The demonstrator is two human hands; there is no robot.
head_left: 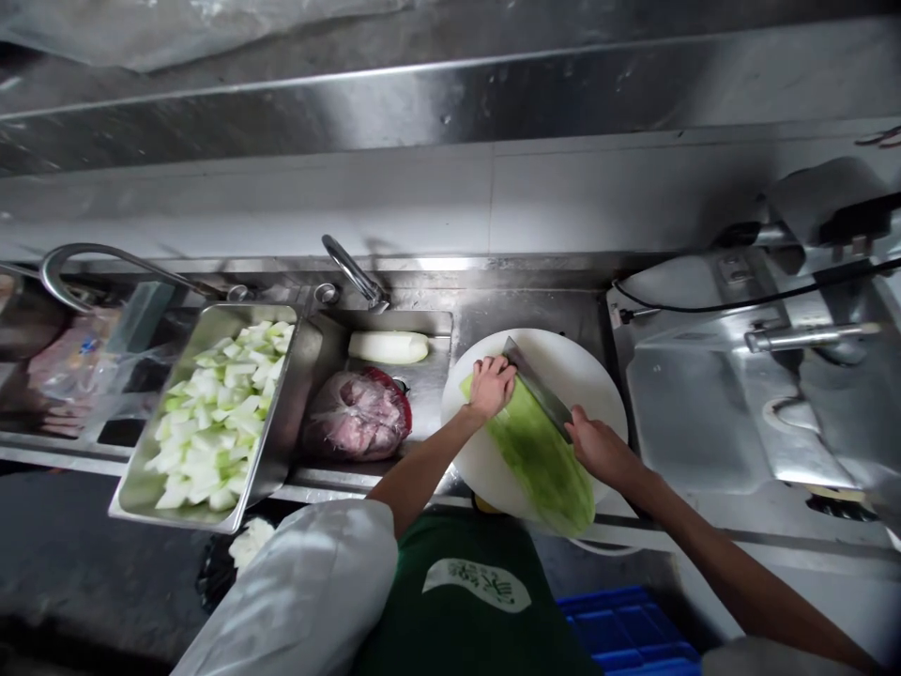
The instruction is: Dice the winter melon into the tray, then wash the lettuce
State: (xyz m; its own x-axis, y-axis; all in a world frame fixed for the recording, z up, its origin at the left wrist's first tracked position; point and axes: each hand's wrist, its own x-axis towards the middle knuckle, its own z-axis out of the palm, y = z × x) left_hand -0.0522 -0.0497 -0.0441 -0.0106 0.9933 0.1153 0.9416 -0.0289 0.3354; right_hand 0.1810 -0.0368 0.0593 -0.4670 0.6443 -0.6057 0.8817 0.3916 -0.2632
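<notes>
A long piece of pale green peeled melon [539,455], probably winter melon, lies slantwise on a round white cutting board [465,460]. My left hand [491,385] presses on the far end of it with curled fingers. In my right hand [598,449] is a cleaver [539,380], gripped by its handle. The blade runs along the melon's right upper side, close to my left fingers. Whether the edge has entered the flesh is hidden from this angle.
Left of the sink, a deep steel pan [271,441] holds many cut melon chunks. The sink contains a peeled white piece [389,346] and bagged raw meat [358,413] under a curved faucet [352,272]. A metal slicing machine [704,413] stands right of the board; a blue crate [630,629] is below.
</notes>
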